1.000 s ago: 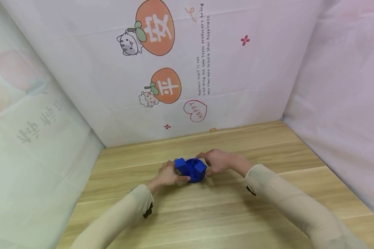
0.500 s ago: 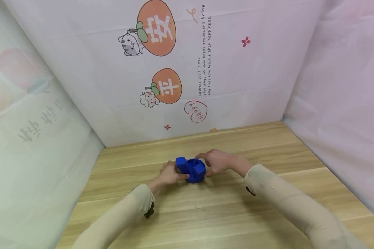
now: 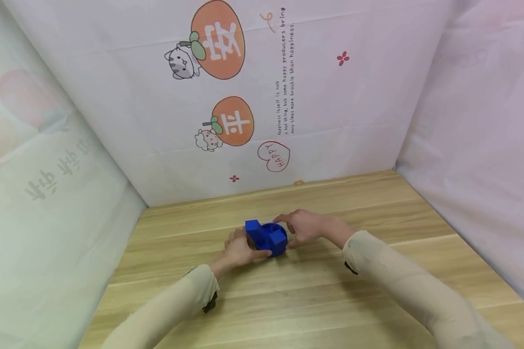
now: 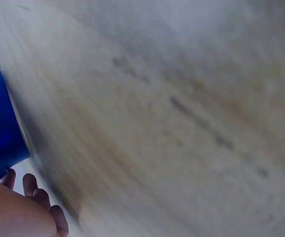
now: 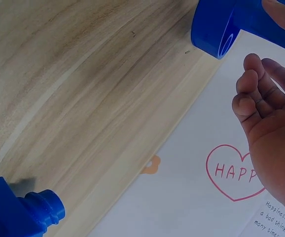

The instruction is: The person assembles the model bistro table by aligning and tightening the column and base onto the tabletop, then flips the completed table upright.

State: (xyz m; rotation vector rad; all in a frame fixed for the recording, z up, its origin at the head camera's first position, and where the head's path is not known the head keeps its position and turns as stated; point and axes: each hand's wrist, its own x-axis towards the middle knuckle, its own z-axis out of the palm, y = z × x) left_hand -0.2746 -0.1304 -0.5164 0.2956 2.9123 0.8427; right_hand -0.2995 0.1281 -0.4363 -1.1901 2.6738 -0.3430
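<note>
Left hand (image 3: 239, 249) holds a round blue toy (image 3: 276, 238), partly hiding it.
Right hand (image 3: 305, 226) curls close; can't tell its grip.

The head camera looks forward and down, from well back, at the table (image 3: 279, 310) and wall (image 3: 353, 106); both wrist cameras look from close up. Head and right wrist views share the printed heart (image 3: 273, 156).
</note>
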